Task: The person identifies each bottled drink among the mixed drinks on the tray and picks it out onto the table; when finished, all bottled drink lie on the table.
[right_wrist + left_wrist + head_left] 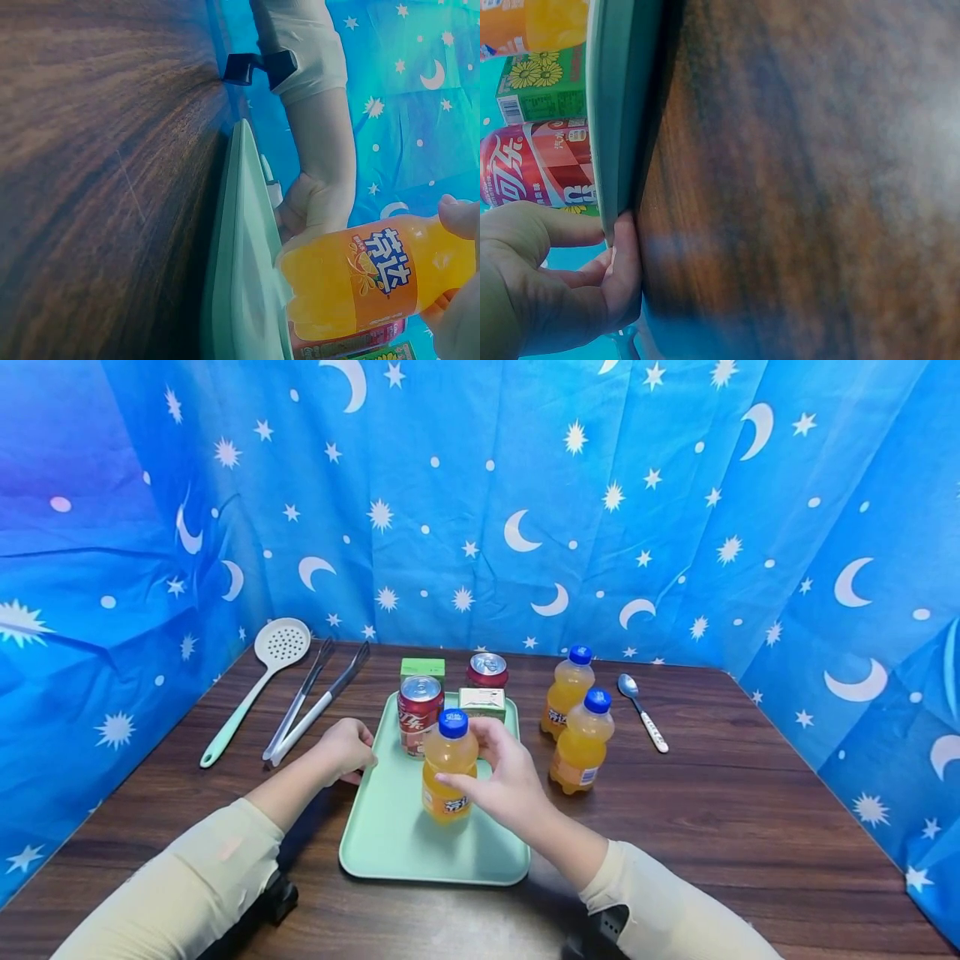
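Note:
My right hand [506, 772] grips an orange soda bottle [450, 768] with a blue cap, thumb on one side and fingers behind. The bottle is upright over the front half of a pale green tray [390, 843]; in the right wrist view its base is right at the tray's surface. At the tray's left edge, my left hand [348, 750] pinches the rim [619, 112] between thumb and fingers. Just behind the held bottle stands a red soda can [420, 714]. Farther back are a green carton [422, 668], a second carton [482, 700] and another red can [487, 670].
Two more orange soda bottles, one at the back [567, 689] and one nearer [583, 743], stand right of the tray. Beyond them lies a spoon [643, 714]. Left of the tray are tongs [311, 714] and a slotted skimmer [282, 643]. A blue curtain [450, 527] surrounds the wooden table [720, 827].

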Motion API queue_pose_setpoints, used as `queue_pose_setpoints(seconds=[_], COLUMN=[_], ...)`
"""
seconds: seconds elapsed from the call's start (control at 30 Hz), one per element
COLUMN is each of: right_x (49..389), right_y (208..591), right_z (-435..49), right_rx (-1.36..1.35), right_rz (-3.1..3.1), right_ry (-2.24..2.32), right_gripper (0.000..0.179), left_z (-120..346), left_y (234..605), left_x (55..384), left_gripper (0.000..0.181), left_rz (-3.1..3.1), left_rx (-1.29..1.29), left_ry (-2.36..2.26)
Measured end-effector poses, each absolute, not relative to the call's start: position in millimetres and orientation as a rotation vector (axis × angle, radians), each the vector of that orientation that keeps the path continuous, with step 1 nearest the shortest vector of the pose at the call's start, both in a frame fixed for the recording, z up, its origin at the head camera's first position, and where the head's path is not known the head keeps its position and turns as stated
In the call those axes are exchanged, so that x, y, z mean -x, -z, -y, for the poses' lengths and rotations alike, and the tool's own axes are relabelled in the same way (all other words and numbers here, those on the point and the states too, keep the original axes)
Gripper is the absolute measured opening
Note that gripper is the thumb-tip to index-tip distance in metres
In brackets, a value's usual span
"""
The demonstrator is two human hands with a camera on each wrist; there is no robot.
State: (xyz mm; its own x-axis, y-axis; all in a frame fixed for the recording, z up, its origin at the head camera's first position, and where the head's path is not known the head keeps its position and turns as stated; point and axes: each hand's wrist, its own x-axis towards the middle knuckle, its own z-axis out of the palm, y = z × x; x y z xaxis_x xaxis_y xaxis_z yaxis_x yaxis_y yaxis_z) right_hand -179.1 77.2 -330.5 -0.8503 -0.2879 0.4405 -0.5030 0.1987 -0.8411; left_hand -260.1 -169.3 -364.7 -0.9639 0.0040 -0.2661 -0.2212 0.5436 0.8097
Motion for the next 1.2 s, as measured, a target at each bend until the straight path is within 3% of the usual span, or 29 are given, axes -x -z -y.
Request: queue_pose_setpoints(seconds=[1.2], right_x=[154], right_y=[327], right_z=[-134], right_rx=[-0.870], right_rz=[2.163], right_ry=[-1.747], right_gripper=[0.055], left_z=[168], left_y=[363], left_x=[260], left_gripper=[0.022], left_rz=[-2.567], left_rx=[0.194], left_ry=[-1.342])
